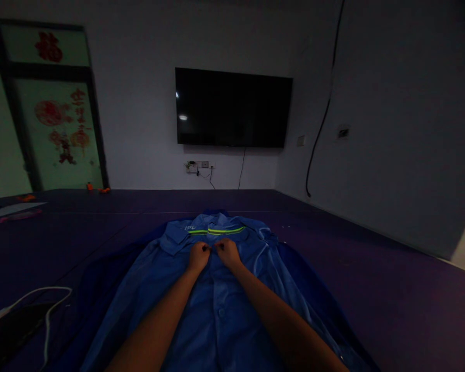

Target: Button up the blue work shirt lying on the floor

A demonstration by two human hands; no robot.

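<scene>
A blue work shirt (217,305) with a yellow-green reflective stripe near the collar lies spread flat on a dark purple surface (372,289). Both my hands rest side by side on its front just below the collar. My left hand (199,256) is curled shut, pinching the shirt's placket. My right hand (227,252) is curled the same way, gripping the fabric right beside it. The knuckles almost touch. A button shows lower down the placket. Both forearms reach in from the bottom edge.
A black wall-mounted TV (232,107) hangs ahead, with sockets and cables below it. A white cable (42,299) and a dark object lie at lower left. Papers (13,209) sit at far left near a window with red decorations.
</scene>
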